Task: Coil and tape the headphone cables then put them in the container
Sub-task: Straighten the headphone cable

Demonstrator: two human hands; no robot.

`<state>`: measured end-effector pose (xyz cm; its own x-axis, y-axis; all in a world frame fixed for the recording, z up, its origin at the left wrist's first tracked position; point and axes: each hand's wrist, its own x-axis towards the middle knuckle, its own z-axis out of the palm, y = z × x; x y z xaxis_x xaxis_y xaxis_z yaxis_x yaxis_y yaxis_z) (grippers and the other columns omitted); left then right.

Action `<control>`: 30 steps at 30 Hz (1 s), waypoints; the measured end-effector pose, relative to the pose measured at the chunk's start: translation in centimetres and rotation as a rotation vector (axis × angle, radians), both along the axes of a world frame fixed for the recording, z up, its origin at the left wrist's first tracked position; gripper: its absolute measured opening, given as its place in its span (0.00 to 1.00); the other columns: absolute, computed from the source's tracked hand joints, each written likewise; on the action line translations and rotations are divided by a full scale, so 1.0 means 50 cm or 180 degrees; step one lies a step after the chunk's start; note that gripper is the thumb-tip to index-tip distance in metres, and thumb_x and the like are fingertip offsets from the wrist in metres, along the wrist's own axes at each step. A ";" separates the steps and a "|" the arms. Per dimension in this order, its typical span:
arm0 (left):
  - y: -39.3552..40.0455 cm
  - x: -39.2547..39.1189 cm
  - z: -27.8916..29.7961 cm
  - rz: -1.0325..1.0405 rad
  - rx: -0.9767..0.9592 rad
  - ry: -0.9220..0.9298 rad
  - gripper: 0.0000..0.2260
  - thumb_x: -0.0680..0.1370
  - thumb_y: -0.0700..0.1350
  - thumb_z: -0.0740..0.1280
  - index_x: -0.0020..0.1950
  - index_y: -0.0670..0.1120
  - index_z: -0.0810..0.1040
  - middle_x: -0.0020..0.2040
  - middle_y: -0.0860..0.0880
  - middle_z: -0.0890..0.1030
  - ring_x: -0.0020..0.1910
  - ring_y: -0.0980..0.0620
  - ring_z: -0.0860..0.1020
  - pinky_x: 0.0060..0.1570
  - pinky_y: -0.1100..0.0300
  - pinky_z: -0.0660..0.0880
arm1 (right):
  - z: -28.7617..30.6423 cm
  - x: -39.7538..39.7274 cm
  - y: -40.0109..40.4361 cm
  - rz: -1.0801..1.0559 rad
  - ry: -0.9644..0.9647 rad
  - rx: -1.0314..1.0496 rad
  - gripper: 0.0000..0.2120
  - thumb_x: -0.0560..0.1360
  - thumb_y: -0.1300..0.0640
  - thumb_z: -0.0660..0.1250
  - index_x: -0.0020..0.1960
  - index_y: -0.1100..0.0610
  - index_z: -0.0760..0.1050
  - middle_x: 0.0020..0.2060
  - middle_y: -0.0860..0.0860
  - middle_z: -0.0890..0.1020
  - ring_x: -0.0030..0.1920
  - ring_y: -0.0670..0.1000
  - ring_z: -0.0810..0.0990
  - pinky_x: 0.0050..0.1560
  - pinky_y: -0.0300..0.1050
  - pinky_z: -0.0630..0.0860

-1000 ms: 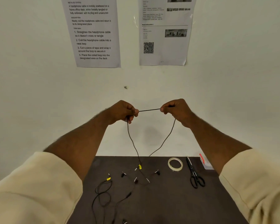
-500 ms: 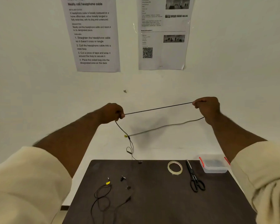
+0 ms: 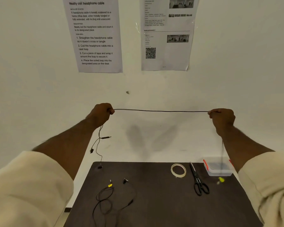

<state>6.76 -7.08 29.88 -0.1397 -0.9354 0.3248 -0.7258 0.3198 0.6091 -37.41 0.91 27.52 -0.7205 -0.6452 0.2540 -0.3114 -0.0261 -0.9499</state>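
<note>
A black cable is pulled tight between the left hand and right hand, pinched by closed fingers, high above the table.

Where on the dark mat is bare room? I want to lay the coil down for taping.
Free: the middle of the dark mat, between the loose black cable and the clear tape roll. Crowded: black scissors and clear plastic container far right.

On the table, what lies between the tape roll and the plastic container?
In the head view, only the scissors lie between the tape roll and the container.
</note>
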 end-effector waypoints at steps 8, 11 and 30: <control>0.027 -0.078 0.037 -0.0241 -0.0062 0.0634 0.11 0.76 0.31 0.59 0.44 0.41 0.80 0.31 0.54 0.75 0.27 0.56 0.69 0.24 0.72 0.66 | -0.075 0.010 -0.007 0.0130 -0.0015 0.0290 0.10 0.71 0.66 0.70 0.51 0.65 0.81 0.46 0.60 0.83 0.55 0.61 0.80 0.52 0.46 0.75; 0.035 -0.124 0.040 -0.0494 0.0028 0.0617 0.09 0.75 0.33 0.64 0.42 0.42 0.83 0.30 0.55 0.78 0.28 0.62 0.74 0.29 0.72 0.68 | -0.088 0.045 -0.005 0.0457 0.0196 0.0622 0.25 0.71 0.61 0.74 0.66 0.62 0.73 0.65 0.61 0.74 0.66 0.60 0.72 0.66 0.51 0.69; 0.081 -0.247 0.033 -0.1026 0.1130 0.1398 0.08 0.77 0.45 0.70 0.49 0.43 0.74 0.32 0.44 0.77 0.24 0.53 0.68 0.23 0.64 0.64 | 0.018 0.321 0.006 0.2710 -0.0421 0.0121 0.02 0.69 0.64 0.74 0.42 0.62 0.83 0.29 0.50 0.79 0.24 0.44 0.65 0.26 0.38 0.56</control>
<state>-5.60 -3.03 31.54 -0.3558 -0.9298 0.0943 -0.2865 0.2046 0.9360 -21.34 1.21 28.40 -0.0099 -0.9855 0.1695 -0.0871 -0.1680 -0.9819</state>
